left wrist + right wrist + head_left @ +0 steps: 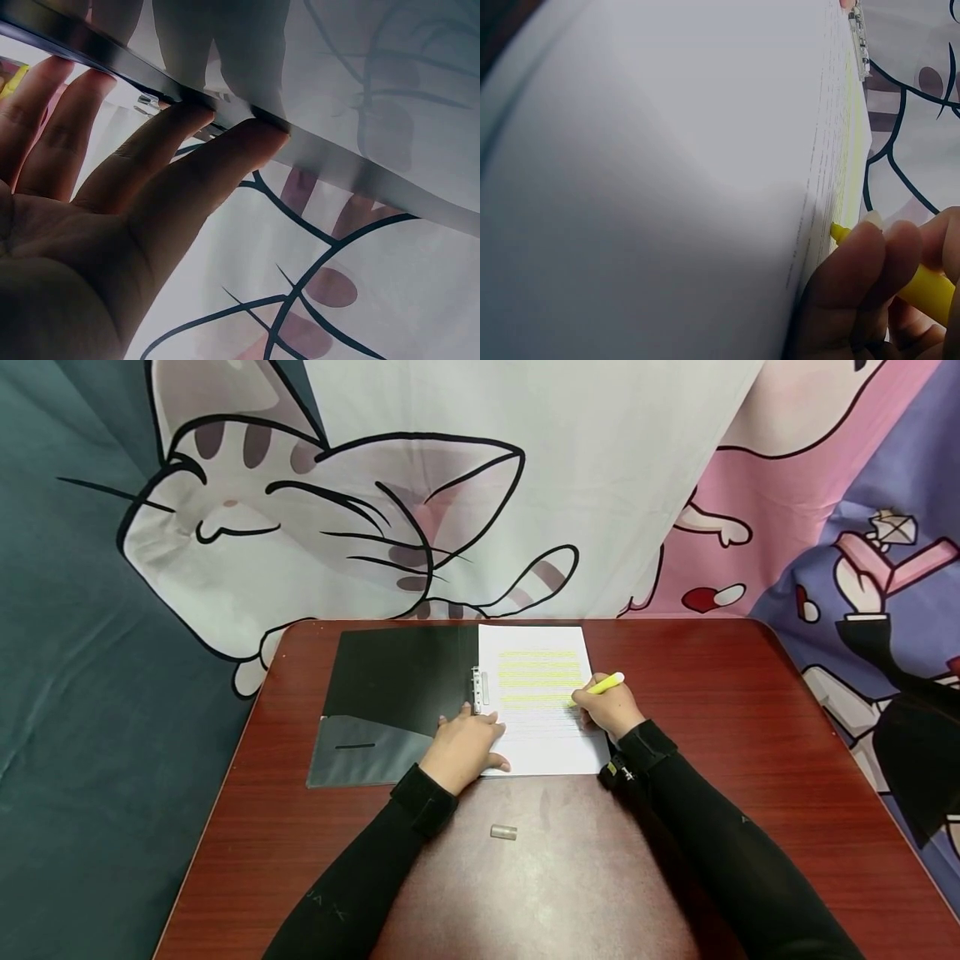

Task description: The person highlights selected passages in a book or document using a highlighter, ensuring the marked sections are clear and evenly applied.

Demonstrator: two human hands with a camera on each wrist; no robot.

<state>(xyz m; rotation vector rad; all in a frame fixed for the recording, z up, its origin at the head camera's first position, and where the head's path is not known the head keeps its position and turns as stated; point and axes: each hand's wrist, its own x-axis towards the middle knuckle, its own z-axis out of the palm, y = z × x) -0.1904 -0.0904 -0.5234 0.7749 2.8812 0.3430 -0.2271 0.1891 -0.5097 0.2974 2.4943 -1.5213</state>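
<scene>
A yellow highlighter point(604, 683) is pinched in my right hand point(611, 706). Its tip meets the printed sheet point(543, 756) near the right end of a text line, as the right wrist view also shows with the highlighter point(930, 294). Yellow bands cover the upper lines of text; the lower lines are plain. The sheet lies in an opened dark folder point(405, 677), beside its metal clip point(481, 687). My left hand point(463, 747) rests with spread fingers on the folder's spine and the sheet's lower left edge. In the left wrist view its fingertips point(270, 135) touch the dark surface.
A small greyish cylindrical piece point(503, 832) lies on the reddish-brown table point(750, 693) in front of the folder. A translucent pocket point(367, 756) covers the folder's lower left part. Behind the table hangs a cartoon-printed curtain point(600, 460).
</scene>
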